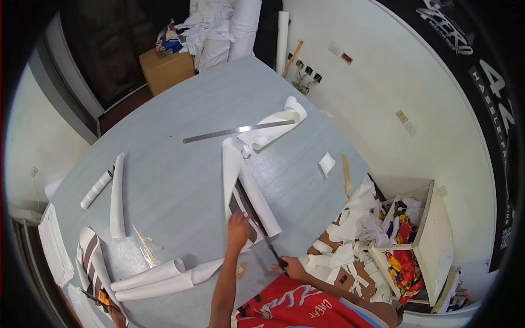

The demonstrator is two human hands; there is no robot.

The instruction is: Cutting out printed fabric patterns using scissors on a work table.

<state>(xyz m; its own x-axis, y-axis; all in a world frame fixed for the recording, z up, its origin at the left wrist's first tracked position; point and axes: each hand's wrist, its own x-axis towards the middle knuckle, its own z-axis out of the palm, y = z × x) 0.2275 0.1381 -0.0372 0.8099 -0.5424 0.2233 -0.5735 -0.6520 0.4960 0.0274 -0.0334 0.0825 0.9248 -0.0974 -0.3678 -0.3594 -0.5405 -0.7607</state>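
Observation:
A white sheet (257, 199) with curled edges lies near the front middle of the table, a dark grey strip (236, 206) running along its inside. My left hand (239, 228) presses on that sheet, its fingers bent together at the near end. Close to the table's front edge, my right hand (293, 269) is closed round black-handled scissors (275, 255). Their long thin blades point up and left to the sheet's near end, beside my left hand. White rolled sheets (164, 281) lie left of my left forearm.
A steel ruler (219, 134) rests partly on a curled white sheet (279, 123) farther back. At lower left another person's hand (116, 317) is beside an orange tool (103, 298) and striped sheet. White scraps (342, 257) litter the right floor by an open cabinet (432, 240).

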